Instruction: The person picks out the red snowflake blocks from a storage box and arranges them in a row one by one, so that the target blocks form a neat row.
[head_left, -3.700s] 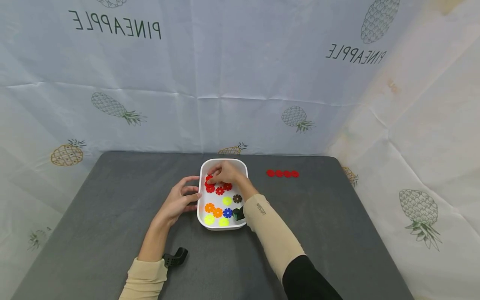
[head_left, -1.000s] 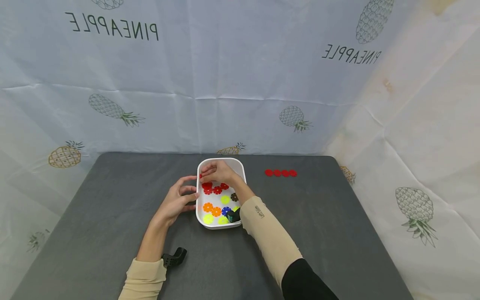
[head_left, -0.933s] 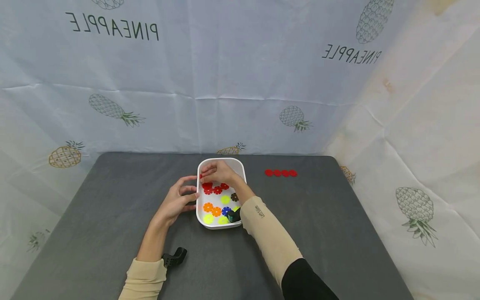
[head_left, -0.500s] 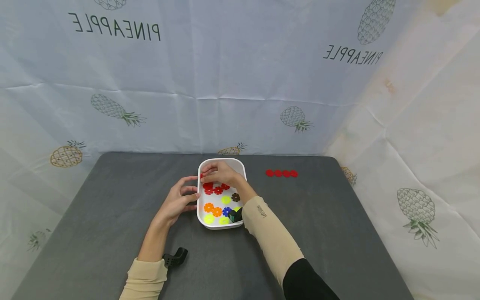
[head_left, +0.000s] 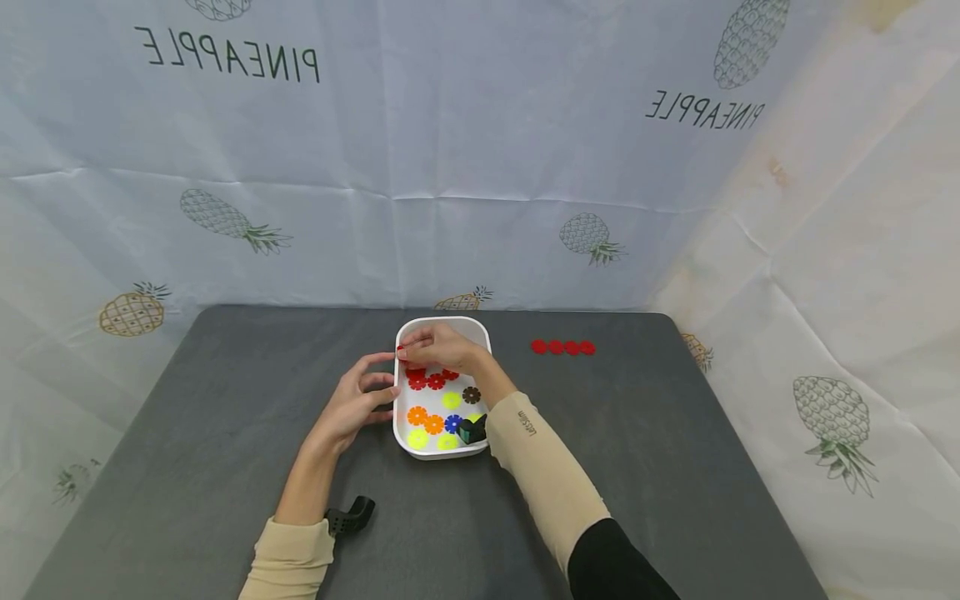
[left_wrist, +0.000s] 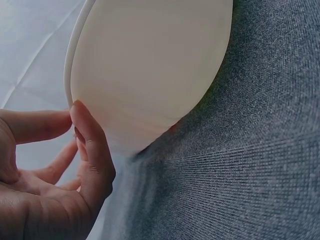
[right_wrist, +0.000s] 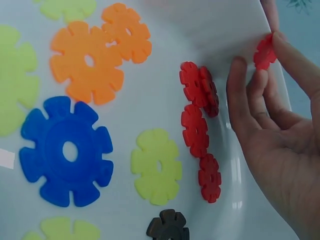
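A white tray [head_left: 442,455] with flower-shaped plastic discs stands on the dark table. My left hand [head_left: 352,404] is at its left side; in the left wrist view the thumb and a finger pinch the rim [left_wrist: 68,80]. Inside the tray my right hand [head_left: 446,346] is near the left wall. It pinches a red notched disc [right_wrist: 265,51] between thumb and fingertip, beside the rim in the right wrist view. Below that hand, several red discs [right_wrist: 195,130] lie by the tray wall, two overlapping. Part of the red group is hidden by the right hand in the head view.
Elsewhere in the tray lie orange discs [right_wrist: 87,62], a blue disc [right_wrist: 45,150], yellow discs [right_wrist: 156,167] and a dark brown disc [right_wrist: 167,226]. Right of the tray, a row of red discs [head_left: 556,347] lies on the table [head_left: 637,433]. A pineapple-print curtain [head_left: 465,125] hangs behind.
My right hand has moved left from over the red discs to the tray's left wall, and its fingertips now lie nearer the rim. The left hand stays at the tray's side.
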